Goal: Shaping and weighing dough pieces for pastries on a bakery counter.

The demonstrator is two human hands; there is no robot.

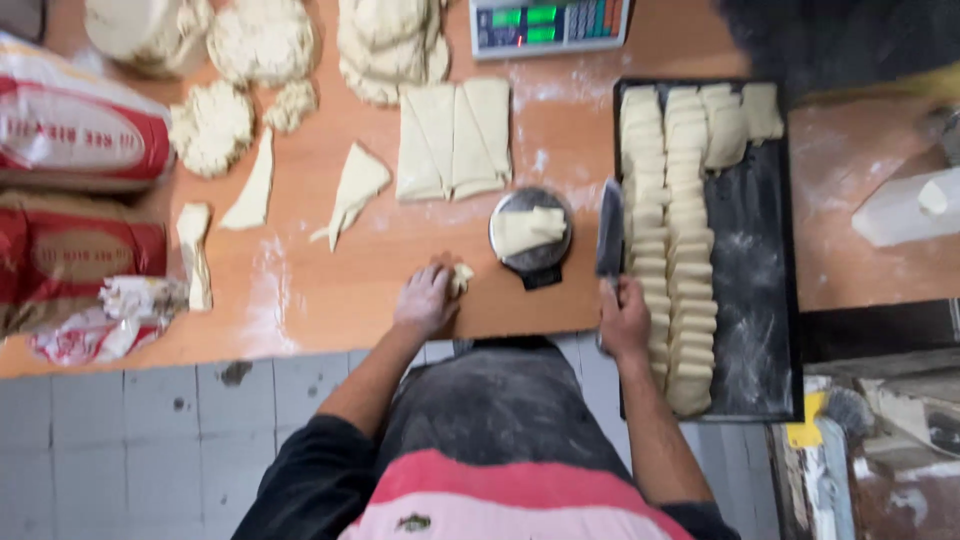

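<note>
roughly halfway: the black tray carries 2 full rows of cut dough pieces and part of a 3rd. left hand cups a small dough piece on the table; right hand grips a knife. uncut dough sheets wait beyond.

bakery kitchen | dough pieces | floured worktable | scale

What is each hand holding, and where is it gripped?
The right hand holds a knife by its handle. The left hand grips a small dough piece at its end.
</note>
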